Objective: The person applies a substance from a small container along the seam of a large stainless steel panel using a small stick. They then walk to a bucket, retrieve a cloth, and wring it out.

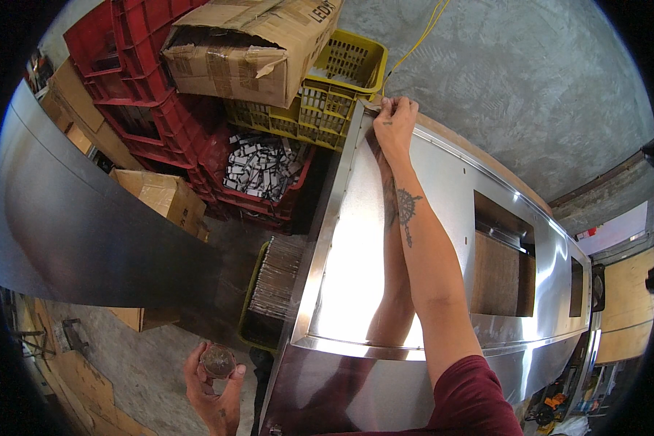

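Note:
My left hand (pixel 212 392) is low in the view, its fingers and thumb curled round a small round brownish thing (pixel 218 360). It looks partly see-through, and I cannot tell its kind. My right arm stretches across a shiny stainless steel panel (pixel 434 196). At the panel's far left corner, my right hand (pixel 395 120) has its fingers closed together at the edge. What they pinch, if anything, is hidden. The panel has a rectangular cut-out (pixel 503 254) to the right of my arm, and it mirrors the arm.
Red crates (pixel 127 58) are stacked at the far left, beside yellow crates (pixel 370 62) and a worn cardboard box (pixel 232 69). A red bin holds white and black pieces (pixel 265 167). A curved metal sheet (pixel 87 225) juts in from the left. A concrete wall (pixel 538 87) rises behind.

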`<state>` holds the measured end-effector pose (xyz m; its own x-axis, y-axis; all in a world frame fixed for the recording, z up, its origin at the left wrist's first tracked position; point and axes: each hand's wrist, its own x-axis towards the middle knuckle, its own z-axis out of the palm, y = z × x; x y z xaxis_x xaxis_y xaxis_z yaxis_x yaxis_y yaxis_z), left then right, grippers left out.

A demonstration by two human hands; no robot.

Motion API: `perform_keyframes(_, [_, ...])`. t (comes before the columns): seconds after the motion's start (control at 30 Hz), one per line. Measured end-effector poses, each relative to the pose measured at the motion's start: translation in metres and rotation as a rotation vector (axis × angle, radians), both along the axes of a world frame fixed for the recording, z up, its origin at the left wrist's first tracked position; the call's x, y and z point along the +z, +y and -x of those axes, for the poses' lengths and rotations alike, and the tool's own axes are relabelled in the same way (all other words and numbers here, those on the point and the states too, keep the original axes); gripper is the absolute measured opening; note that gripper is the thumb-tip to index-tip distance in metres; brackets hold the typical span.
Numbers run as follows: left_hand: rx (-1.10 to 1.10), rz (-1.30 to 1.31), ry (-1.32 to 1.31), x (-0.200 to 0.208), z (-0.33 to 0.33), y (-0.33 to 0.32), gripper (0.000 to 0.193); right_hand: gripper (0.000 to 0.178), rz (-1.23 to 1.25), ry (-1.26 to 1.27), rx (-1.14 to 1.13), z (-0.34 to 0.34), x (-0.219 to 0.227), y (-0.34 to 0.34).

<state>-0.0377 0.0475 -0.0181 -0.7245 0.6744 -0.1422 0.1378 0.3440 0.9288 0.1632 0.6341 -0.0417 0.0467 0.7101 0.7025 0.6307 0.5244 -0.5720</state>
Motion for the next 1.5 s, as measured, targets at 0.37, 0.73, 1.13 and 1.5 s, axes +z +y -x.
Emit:
perform_keyframes(0.37, [-0.021,0.024,0.040,-0.0019,0.0008,-0.0017,0.077,0.017,-0.019,0.001,0.003,0.0026,0.0010,-0.0019])
perform_keyframes(0.73, [-0.019,0.022,0.035,-0.0001,-0.0004,-0.0005,0.079,0.016,-0.029,0.029,0.019,0.0022,0.0012,-0.0038])
perform_keyframes(1.13, [-0.012,-0.001,-0.006,-0.0032,0.0005,-0.0033,0.080,0.021,0.023,-0.008,0.025,0.0021,0.0026,-0.0032])
perform_keyframes(1.5, [-0.016,0.017,-0.003,-0.0002,-0.0005,-0.0011,0.078,0.019,-0.007,0.012,0.029,0.0026,0.0023,-0.0036])
